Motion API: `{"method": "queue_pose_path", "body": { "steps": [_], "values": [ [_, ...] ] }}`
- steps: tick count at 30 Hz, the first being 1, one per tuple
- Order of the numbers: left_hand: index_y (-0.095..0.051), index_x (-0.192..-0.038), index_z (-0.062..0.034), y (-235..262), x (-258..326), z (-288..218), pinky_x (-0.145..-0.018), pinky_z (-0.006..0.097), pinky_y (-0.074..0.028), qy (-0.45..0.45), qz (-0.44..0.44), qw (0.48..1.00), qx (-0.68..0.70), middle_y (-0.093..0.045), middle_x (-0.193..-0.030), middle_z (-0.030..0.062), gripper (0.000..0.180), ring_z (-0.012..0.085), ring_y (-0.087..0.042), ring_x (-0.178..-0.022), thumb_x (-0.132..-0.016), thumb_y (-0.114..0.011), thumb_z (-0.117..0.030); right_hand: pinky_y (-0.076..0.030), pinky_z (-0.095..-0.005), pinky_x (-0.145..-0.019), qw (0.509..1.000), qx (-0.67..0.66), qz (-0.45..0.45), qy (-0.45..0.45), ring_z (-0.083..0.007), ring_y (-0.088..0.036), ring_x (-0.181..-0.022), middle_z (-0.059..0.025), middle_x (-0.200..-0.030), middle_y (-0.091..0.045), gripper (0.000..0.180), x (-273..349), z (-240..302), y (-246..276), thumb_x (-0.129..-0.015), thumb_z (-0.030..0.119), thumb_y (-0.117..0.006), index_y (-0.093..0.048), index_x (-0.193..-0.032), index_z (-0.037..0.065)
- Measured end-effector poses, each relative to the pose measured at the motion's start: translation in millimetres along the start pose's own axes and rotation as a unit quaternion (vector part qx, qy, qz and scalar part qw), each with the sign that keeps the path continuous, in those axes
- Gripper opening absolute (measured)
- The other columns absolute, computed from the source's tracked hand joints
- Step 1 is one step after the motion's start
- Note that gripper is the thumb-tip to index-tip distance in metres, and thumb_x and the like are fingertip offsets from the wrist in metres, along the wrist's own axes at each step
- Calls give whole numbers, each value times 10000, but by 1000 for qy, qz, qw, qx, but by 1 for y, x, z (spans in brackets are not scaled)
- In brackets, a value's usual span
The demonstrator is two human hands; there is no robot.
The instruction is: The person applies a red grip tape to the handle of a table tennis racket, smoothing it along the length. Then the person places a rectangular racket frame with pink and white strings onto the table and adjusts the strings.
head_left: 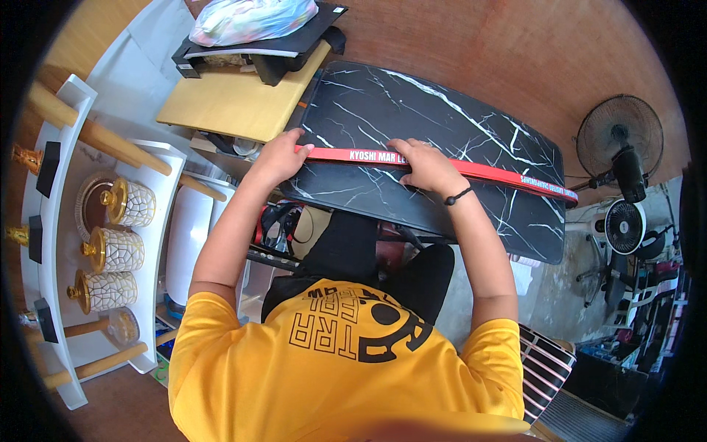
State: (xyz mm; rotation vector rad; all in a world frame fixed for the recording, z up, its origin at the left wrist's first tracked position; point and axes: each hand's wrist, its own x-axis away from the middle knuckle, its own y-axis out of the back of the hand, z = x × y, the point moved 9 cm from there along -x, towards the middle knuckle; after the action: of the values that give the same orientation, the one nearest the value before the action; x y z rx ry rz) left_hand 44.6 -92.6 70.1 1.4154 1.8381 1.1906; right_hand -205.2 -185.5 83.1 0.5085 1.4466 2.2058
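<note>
The red strap [490, 172] lies across the black table [346, 193], its right end seeming to poke past the edge. Your left hand [278, 158] is at its left end, though whether it's pinching you can't tell; your right hand [433, 169] straddles the middle, thumb and fingers apart. That overhanging end could slide off if you tug unevenly, and the strap could twist if only one hand steadies it. Bare tabletop gives you room beyond the strap; leftward, the wooden desk [228, 103] crowds you, while a standing fan [620, 121] is near the right edge.
</note>
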Motion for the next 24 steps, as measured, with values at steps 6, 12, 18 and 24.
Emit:
{"method": "queue_pose_path", "body": {
  "steps": [6,12,18,24],
  "values": [
    [-535,-1336,-37,0,8,-56,-1011,428,-465,-224,34,960,-163,-612,-1268,206,733,367,-578,-1200,-710,-846,-255,-505,-450,-934,1000,16,-8,4,-371,-612,-1100,-170,-1149,-641,555,-4,-11,-8,-723,33,-748,-583,-1250,96],
    [-604,-1187,-16,-30,-14,-54,-969,445,-479,-208,171,942,-199,-644,-1161,180,599,367,-592,-1146,-647,-854,-87,-507,-455,-909,998,61,0,5,-369,-622,-1062,-192,-1062,-664,324,-11,-21,-11,-759,-26,-642,-653,-1074,47],
    [-660,-1044,-16,-35,-25,-49,-949,445,-487,-229,171,935,-212,-661,-1090,181,427,370,-613,-1086,-661,-838,-77,-505,-445,-913,997,69,-4,22,-375,-622,-1052,-196,-1046,-663,287,-10,-21,-14,-753,-13,-666,-652,-1036,29],
    [-683,-1023,-14,-34,-27,-43,-920,447,-499,-235,171,936,-200,-670,-1038,190,391,376,-628,-1036,-669,-830,-90,-505,-439,-921,996,68,-11,53,-382,-618,-1062,-193,-1066,-657,294,-8,-21,-16,-757,30,-709,-650,-1045,27]
  ]
}}
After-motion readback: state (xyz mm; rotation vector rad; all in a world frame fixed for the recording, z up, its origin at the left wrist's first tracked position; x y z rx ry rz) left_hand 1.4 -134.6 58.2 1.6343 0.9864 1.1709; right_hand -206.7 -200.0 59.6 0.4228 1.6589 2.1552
